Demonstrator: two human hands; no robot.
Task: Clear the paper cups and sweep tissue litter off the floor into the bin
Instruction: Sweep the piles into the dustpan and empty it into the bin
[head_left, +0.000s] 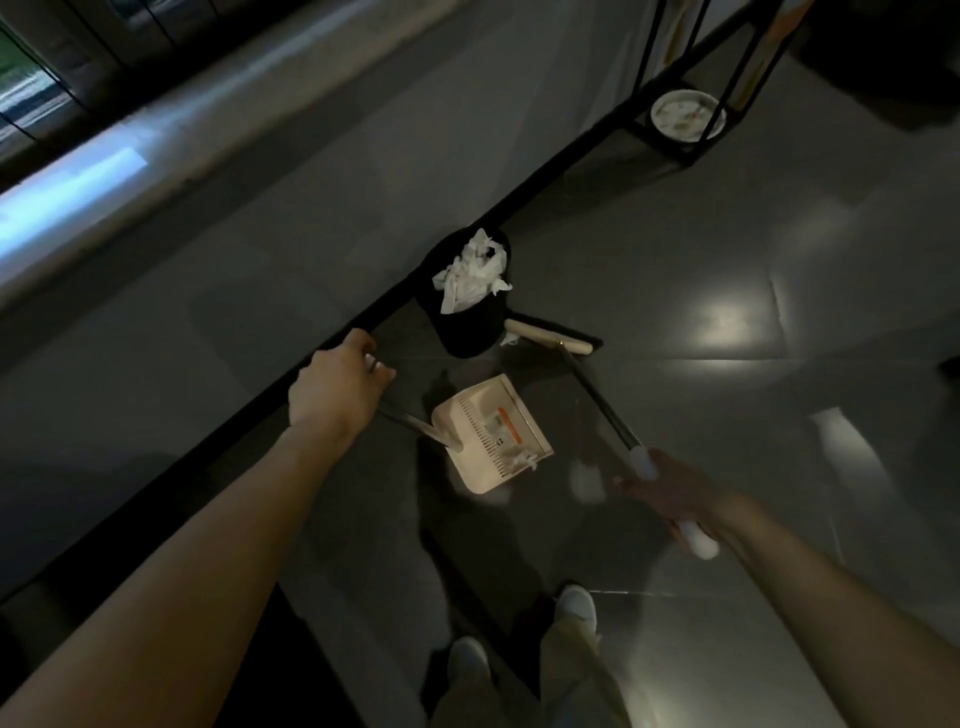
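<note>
Dim floor tiles (675, 234): tissues (470, 275) fill the bin (465, 332); nearer me, my left hand (337, 387) grips the dustpan (488, 415), right hand (675, 493) the broom (597, 395).

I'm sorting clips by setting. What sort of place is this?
Probably a dim indoor room, a home or office; I cannot tell which. It has a glossy grey tiled floor, a window above a long ledge, and a small black bin beside black-framed furniture.

Grey tiled floor (727, 249) carries black bin (462, 332), broom head (545, 336), tissue scrap (510, 340).
</note>
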